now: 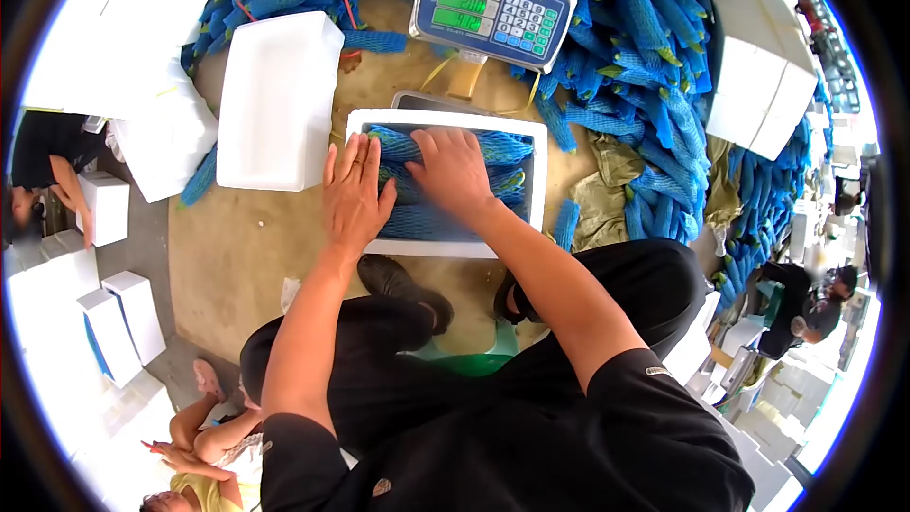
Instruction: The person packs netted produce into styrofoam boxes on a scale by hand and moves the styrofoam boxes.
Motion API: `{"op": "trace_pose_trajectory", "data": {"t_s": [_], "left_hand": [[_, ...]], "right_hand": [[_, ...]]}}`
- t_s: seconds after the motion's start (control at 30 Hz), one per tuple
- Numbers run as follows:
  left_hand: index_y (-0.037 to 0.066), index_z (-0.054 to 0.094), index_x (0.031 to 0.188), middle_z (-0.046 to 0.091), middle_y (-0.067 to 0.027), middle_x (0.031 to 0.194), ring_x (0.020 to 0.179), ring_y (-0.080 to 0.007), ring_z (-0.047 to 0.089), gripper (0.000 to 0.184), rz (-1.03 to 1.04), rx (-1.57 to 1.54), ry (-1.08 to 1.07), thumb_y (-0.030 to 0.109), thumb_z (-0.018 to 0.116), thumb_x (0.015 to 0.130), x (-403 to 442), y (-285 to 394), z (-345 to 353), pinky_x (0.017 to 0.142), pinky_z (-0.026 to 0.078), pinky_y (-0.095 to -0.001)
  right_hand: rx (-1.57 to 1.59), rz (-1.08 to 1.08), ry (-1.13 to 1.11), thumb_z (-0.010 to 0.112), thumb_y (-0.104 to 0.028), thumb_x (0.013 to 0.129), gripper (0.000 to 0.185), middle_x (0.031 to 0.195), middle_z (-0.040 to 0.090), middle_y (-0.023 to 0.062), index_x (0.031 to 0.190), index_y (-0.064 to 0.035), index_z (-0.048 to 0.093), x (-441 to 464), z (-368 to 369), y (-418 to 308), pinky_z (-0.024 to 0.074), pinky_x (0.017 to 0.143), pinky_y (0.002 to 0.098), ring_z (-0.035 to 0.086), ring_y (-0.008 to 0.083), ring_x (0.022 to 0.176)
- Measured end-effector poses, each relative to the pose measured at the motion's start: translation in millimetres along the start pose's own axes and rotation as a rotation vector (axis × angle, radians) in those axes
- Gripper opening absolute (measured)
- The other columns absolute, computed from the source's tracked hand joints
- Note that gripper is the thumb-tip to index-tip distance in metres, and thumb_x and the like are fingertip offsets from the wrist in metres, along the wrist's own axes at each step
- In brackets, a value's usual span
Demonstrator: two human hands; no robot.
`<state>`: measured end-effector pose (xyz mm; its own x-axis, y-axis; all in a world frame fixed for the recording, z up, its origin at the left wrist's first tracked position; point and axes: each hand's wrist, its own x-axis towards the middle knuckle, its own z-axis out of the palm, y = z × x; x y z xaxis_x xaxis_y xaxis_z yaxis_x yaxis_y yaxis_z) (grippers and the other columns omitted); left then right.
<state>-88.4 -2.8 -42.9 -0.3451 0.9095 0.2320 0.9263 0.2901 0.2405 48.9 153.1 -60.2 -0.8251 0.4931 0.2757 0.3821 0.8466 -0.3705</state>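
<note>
A white foam box [445, 248] stands on a scale platform in front of me, with long green vegetables in blue mesh sleeves [427, 220] lying lengthwise inside. My left hand [358, 192] rests over the box's left end, its fingers stretched out and touching the sleeved vegetables. Across the middle, my right hand [455, 171] lies palm down on the sleeved vegetables with its fingers spread and slightly bent. Neither hand is gripping anything. Behind the box rises the scale's display [493, 11], its green digits lit.
An open white foam box [280, 104] is at the left. Heaps of blue-sleeved vegetables [654, 104] cover the floor behind and to the right. A green stool [469, 362] is under me. Other people sit at both sides, among stacked white boxes [763, 95].
</note>
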Motion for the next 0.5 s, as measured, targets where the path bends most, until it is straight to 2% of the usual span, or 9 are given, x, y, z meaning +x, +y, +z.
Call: {"op": "trace_pose_trajectory", "data": {"t_s": [0.07,0.13,0.27,0.3,0.37,0.4,0.5], "left_hand": [[-0.004,0.055,0.152,0.063,-0.0221,0.150,0.154,-0.0331,0.045,0.064,0.036,0.035,-0.045,0.027,0.071,0.099,9,-4,2,0.131,0.025,-0.0515],[-0.008,0.056,0.149,0.063,-0.0241,0.149,0.155,-0.0337,0.044,0.065,0.062,0.074,-0.092,0.031,0.072,0.099,19,-7,3,0.132,0.025,-0.0513],[-0.007,0.055,0.150,0.058,-0.0250,0.154,0.157,-0.0374,0.040,0.064,0.062,0.044,-0.049,0.030,0.073,0.100,14,-10,19,0.131,0.027,-0.0519],[-0.006,0.055,0.150,0.057,-0.0246,0.156,0.157,-0.0376,0.040,0.063,0.052,0.024,-0.033,0.029,0.073,0.100,9,-11,23,0.131,0.028,-0.0524],[-0.005,0.055,0.151,0.054,-0.0239,0.159,0.158,-0.0381,0.039,0.062,0.033,-0.020,0.009,0.026,0.073,0.101,5,-14,32,0.130,0.030,-0.0535],[-0.001,0.055,0.152,0.050,-0.0216,0.164,0.158,-0.0392,0.038,0.058,0.066,-0.028,0.036,0.025,0.071,0.102,5,-15,30,0.129,0.031,-0.0546],[0.002,0.057,0.150,0.051,-0.0190,0.163,0.156,-0.0385,0.041,0.057,0.119,-0.062,0.103,0.027,0.073,0.101,4,-18,26,0.127,0.034,-0.0543]], "right_hand": [[-0.039,-0.011,0.013,0.080,-0.034,0.090,0.040,0.107,0.066,0.0079,0.118,-0.0083,0.067,5,4,0,0.0466,0.095,0.0426,0.061,0.0284,0.108],[-0.056,-0.007,-0.020,0.080,-0.034,0.090,0.039,0.108,0.067,0.0085,0.118,-0.0081,0.068,7,8,1,0.0465,0.096,0.0427,0.061,0.0288,0.108],[-0.101,0.013,-0.051,0.079,-0.034,0.090,0.040,0.109,0.067,0.0089,0.118,-0.0075,0.069,6,12,0,0.0458,0.097,0.0434,0.061,0.0297,0.111],[-0.069,0.041,-0.081,0.077,-0.032,0.091,0.043,0.118,0.068,0.0108,0.124,-0.0057,0.069,4,9,-2,0.0449,0.104,0.0448,0.060,0.0316,0.119],[0.029,0.020,0.006,0.075,-0.027,0.092,0.045,0.130,0.067,0.0137,0.130,-0.0039,0.068,1,6,0,0.0428,0.112,0.0478,0.058,0.0338,0.127],[0.100,0.059,-0.049,0.074,-0.020,0.091,0.046,0.138,0.064,0.0153,0.134,-0.0035,0.067,-1,1,-2,0.0413,0.116,0.0503,0.056,0.0360,0.132],[0.148,-0.016,0.061,0.073,-0.015,0.089,0.046,0.137,0.063,0.0155,0.133,-0.0045,0.067,-12,-19,-11,0.0424,0.115,0.0520,0.056,0.0370,0.131]]}}
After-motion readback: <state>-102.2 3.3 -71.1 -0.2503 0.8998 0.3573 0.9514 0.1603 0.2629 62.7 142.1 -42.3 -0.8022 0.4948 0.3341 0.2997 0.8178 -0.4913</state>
